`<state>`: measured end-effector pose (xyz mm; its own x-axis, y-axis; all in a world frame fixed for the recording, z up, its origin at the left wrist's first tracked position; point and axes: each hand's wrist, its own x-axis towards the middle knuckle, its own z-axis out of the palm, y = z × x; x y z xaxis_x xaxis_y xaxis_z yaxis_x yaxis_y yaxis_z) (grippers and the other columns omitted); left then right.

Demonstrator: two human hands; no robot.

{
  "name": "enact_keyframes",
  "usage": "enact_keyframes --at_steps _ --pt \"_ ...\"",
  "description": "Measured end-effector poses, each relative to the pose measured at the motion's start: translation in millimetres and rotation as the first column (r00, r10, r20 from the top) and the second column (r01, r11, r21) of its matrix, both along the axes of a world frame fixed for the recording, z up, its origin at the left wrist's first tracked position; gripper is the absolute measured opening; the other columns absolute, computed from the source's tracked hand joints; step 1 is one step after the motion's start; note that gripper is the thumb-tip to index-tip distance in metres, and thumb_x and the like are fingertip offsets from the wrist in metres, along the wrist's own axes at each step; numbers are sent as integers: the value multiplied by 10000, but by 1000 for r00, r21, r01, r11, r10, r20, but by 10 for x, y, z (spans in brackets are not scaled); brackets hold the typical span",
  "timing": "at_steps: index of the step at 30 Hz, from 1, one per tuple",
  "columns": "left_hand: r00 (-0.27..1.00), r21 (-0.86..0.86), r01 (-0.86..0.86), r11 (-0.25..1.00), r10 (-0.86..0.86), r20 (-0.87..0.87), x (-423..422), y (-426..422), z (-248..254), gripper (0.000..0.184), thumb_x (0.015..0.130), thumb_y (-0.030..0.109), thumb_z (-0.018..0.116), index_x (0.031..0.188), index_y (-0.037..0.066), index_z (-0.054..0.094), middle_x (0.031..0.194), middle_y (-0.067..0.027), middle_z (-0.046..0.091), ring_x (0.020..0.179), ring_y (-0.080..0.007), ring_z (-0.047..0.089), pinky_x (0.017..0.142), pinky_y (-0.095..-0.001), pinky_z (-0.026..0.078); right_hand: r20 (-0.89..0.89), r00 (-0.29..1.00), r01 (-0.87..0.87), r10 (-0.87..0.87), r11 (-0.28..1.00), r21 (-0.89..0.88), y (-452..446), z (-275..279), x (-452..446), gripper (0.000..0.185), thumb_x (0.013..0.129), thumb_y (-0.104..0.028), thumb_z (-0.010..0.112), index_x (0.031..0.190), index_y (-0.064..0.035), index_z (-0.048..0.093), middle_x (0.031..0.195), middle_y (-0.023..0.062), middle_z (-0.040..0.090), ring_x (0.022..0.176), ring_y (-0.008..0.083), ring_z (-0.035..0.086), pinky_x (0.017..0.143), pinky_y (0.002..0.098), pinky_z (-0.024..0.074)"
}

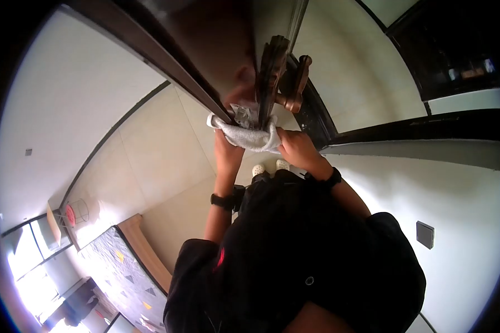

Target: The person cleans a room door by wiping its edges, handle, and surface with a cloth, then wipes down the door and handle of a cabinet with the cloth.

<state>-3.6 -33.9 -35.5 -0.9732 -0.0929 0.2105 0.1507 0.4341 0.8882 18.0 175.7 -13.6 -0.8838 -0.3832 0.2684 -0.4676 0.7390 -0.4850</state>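
white cloth [253, 139] lies directly between the two hands, bent around the near edge of the dark door [214, 50], long axis crosswise to that edge. left hand [229, 146] has its grip pinching the cloth's left end; right hand [299, 148] pinches the right end, nearer the bronze handle [296, 89].

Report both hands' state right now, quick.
Left hand: closed on one end of the white towel, fingers partly hidden.
Right hand: closed on the towel's other end, fingers partly hidden.
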Motion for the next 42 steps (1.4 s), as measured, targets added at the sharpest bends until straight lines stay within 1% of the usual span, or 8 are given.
enact_keyframes --at_steps 5,8,20,25,29,31,35,42 --pt "914 -287 263 921 -143 380 20 -254 -85 188 743 125 649 830 -19 566 746 -218 601 708 -417 580 586 -427 460 50 998 34 -35 999 21 138 -1 10 307 750 -86 575 1051 -27 567 756 164 630 677 340 616 604 419 497" --pt "956 -95 213 972 -187 224 205 -29 88 216 757 160 636 708 -29 545 678 -212 570 657 -406 565 550 -429 443 90 979 191 -181 974 -120 257 45 96 303 748 -70 548 1044 -28 595 873 206 634 775 379 613 672 425 505" --pt "911 18 412 911 -413 27 196 247 675 130 758 80 606 781 -42 567 631 -195 514 536 -329 464 515 -355 400 -30 864 384 -503 696 -606 371 214 188 246 722 -34 603 963 9 578 928 165 624 803 280 608 753 327 477" --pt "902 99 416 904 -424 80 217 301 636 137 755 104 578 707 -20 544 663 -215 520 588 -387 505 521 -403 399 47 831 488 -554 687 -539 358 221 171 212 718 -38 631 917 3 572 788 141 620 714 208 592 693 310 475" --pt "845 88 472 877 -422 -327 266 234 582 130 715 78 576 744 -47 555 653 -179 522 562 -357 497 522 -380 405 2 828 476 -561 701 -531 367 282 238 224 703 -21 672 905 3 578 821 136 627 737 236 601 714 308 478" --pt "840 131 437 890 -353 -412 293 223 585 135 701 68 576 756 -53 559 653 -165 521 560 -346 499 522 -370 405 -315 791 268 -524 760 -592 307 430 149 296 688 -7 709 952 4 574 941 145 635 844 269 622 770 315 486" --pt "981 270 143 952 -100 -167 316 207 605 119 740 70 579 767 -46 579 644 -147 558 573 -250 545 536 -310 421 -340 867 224 -365 894 -389 117 762 -180 651 640 -45 771 1213 -18 464 1292 183 477 1215 352 460 1008 426 386" --pt "993 231 -39 972 11 119 131 118 568 156 826 92 576 806 -54 626 633 -83 656 590 -103 604 561 -257 463 -367 921 110 -129 991 -70 -1 727 -502 749 570 -36 772 1245 -30 448 1273 140 482 1256 365 409 1046 502 329"
